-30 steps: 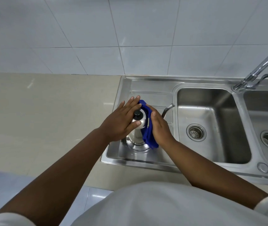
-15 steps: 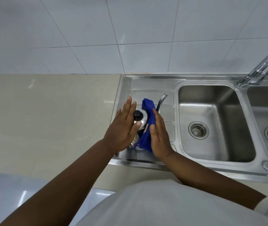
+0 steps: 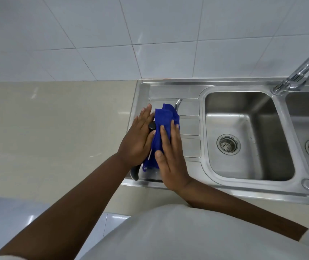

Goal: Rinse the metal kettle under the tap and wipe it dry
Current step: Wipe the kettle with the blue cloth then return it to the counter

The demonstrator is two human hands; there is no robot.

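**Cloth now spread over the kettle top**

Since a second ago the blue cloth [image 3: 164, 128] has slid up over the kettle [image 3: 151, 174], hiding all but its black lid knob [image 3: 152, 126], spout [image 3: 178, 102] and lower rim. Right hand [image 3: 170, 156] fingers [image 3: 166, 136], flat and slightly spread, press the cloth down; left hand [image 3: 137, 139] fingers, straight and close together, rest against the kettle's left side. One kettle, one cloth, two hands, two basins, one tap [image 3: 300, 72]. Kettle stands on the sink's drainboard [image 3: 189, 126], beside the beige counter [image 3: 56, 128].

Left hand [image 3: 137, 139] flat, fingers extended, right hand [image 3: 170, 156] flat alongside, forearms converging
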